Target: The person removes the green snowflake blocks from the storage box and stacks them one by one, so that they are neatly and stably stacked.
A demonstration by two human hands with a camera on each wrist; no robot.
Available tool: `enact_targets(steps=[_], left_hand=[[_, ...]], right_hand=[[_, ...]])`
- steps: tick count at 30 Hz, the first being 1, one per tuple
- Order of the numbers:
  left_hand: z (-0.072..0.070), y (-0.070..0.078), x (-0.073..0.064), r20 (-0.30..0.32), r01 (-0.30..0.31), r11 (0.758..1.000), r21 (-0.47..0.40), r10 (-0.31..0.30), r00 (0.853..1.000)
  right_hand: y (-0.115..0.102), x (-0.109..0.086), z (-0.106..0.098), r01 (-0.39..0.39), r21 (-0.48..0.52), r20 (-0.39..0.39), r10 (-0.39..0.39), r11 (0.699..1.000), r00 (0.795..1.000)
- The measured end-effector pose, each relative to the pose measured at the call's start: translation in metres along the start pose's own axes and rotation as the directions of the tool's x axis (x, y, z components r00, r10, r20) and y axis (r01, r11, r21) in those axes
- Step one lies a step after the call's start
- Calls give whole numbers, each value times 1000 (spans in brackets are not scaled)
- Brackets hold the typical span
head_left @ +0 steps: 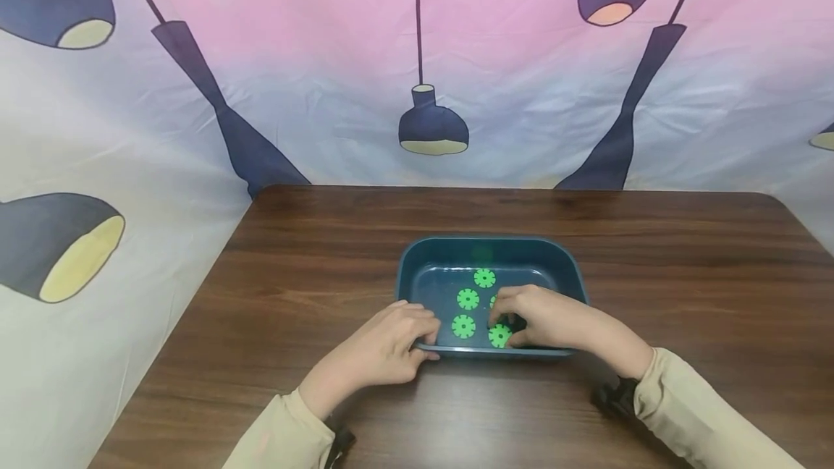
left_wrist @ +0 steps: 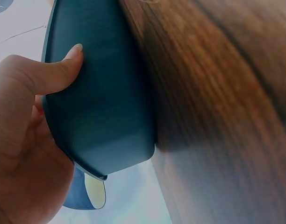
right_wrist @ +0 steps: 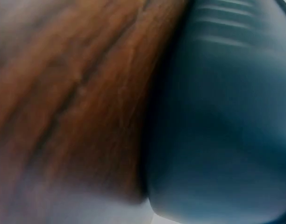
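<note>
A dark teal tray (head_left: pixel 482 351) with raised walls stands on the table. Inside lie several bright green notched discs, among them one at the back (head_left: pixel 484 278) and one at the left front (head_left: pixel 463 326). My left hand (head_left: pixel 397 342) grips the tray's front left rim, fingers inside and thumb (left_wrist: pixel 63 74) pressed on the outer wall. Reaching in from the right, my right hand (head_left: pixel 547 317) has bent fingers and thumb at the edges of the front right green disc (head_left: pixel 499 337). Another disc is partly hidden behind its fingers. The right wrist view shows the tray's outer wall (right_wrist: pixel 218 130) but no hand.
Under the tray is a brown wood-grain table (head_left: pixel 313 252). A cloth backdrop (head_left: pixel 339 114) printed with hanging lamps rises behind the table's far edge. Dark wrist devices show at both sleeve cuffs, such as the right cuff (head_left: pixel 658 382).
</note>
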State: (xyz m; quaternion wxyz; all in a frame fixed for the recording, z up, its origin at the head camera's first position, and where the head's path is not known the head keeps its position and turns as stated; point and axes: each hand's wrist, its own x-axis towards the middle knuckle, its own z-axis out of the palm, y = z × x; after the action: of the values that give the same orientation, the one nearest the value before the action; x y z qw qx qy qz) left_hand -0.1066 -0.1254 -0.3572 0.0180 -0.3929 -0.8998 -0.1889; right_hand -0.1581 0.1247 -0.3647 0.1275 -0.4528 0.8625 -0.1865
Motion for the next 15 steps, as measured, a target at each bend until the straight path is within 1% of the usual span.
enact_targets(steps=[2, 6, 11, 15], left_hand=[[0, 1, 1, 4, 3, 1000, 0, -3, 1000], [1, 1, 2, -8, 7, 1000, 10, -7, 1000], [1, 1, 3, -17, 20, 1000, 20, -20, 1000], [1, -1, 4, -2, 38, 999, 23, -38, 999]], right_hand=[[2, 0, 1, 10, 17, 2, -10, 1000, 1000], [5, 0, 1, 10, 0, 0, -10, 1000, 1000], [4, 2, 1, 14, -17, 25, -14, 1000, 1000], [4, 5, 2, 36, -65, 15, -35, 997, 999]])
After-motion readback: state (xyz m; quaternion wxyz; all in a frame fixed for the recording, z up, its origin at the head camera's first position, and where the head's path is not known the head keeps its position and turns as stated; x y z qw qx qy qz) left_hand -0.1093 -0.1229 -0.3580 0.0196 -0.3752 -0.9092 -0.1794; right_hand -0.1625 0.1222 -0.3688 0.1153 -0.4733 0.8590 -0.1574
